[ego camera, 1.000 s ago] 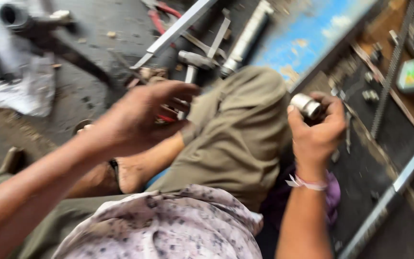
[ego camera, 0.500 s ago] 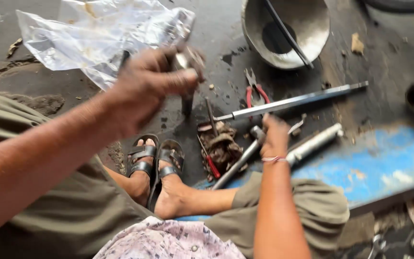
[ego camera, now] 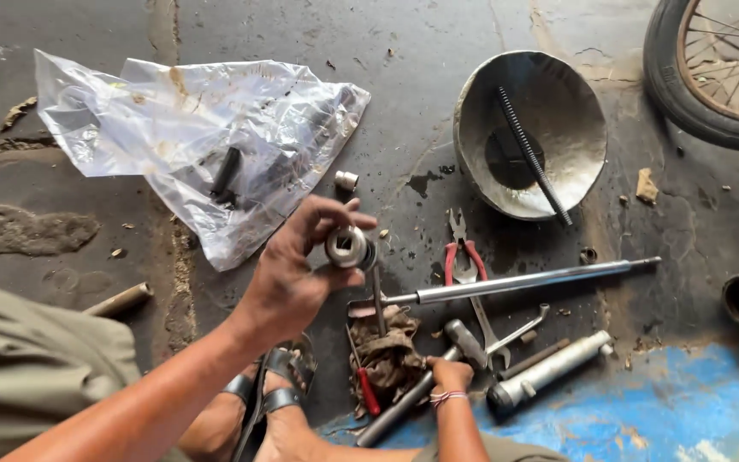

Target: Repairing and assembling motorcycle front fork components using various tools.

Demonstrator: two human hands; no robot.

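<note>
My left hand (ego camera: 297, 269) is raised over the floor, fingers closed around a short round metal cylinder part (ego camera: 348, 246) with its open end facing up. My right hand (ego camera: 452, 374) is low near the bottom, closed on the handle of a hammer (ego camera: 421, 385) that lies on the ground beside a dirty rag (ego camera: 389, 355). A long chrome tube (ego camera: 523, 281) lies just beyond the right hand, with red-handled pliers (ego camera: 462, 255) under it.
A crumpled clear plastic bag (ego camera: 198, 141) with dark parts lies at the upper left. A metal bowl (ego camera: 558, 111) holding a long spring sits upper right, a spoked wheel (ego camera: 720, 77) beyond it. A second tube (ego camera: 549, 370), a wrench and a small socket (ego camera: 346, 180) lie around.
The view has swung from my lap to the floor. My left hand has come down and right with the metal cylinder; my right hand has dropped onto the hammer handle.
</note>
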